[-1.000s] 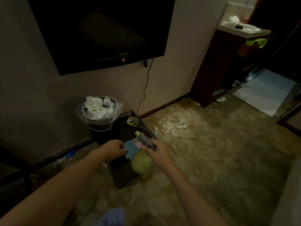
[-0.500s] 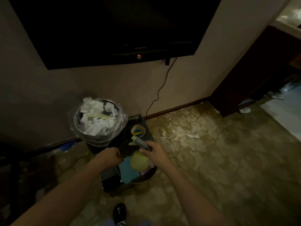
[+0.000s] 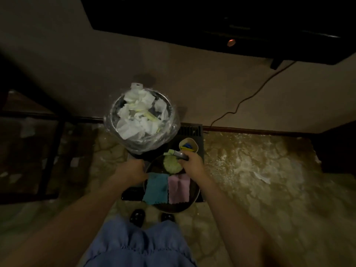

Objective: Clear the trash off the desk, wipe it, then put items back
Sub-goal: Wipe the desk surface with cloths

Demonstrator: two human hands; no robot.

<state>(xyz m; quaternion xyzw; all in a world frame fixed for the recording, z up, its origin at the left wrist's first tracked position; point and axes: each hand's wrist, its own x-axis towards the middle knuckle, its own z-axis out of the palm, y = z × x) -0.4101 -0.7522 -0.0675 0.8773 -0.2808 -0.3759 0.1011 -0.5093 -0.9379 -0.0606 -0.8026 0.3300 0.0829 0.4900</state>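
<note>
A dark round tray [image 3: 193,199] rests on a low black stand [image 3: 192,130] on the floor. On it lie a teal cloth [image 3: 156,188], a pink cloth [image 3: 178,187] and a pale green round thing [image 3: 171,164]. My left hand [image 3: 133,171] grips the tray's left rim. My right hand [image 3: 191,163] holds a grey marker-like object [image 3: 178,154] with a pale green tip, at the tray's right side. A small cup [image 3: 188,145] with blue and yellow bits stands just beyond. The bin [image 3: 140,120], lined with clear plastic, is heaped with white tissues.
A wall-mounted TV [image 3: 231,22] hangs above, its cable [image 3: 250,97] running down to the skirting. A dark frame [image 3: 50,155] stands on the floor at left, dark furniture [image 3: 339,149] at right. My shoes [image 3: 137,216] stand just behind the tray. Paper scraps lie on the floor.
The view has tilted down and closer over the bin and tray. My hands stay at the tray's two sides. The cloths, the bin and my shoes now show more fully.
</note>
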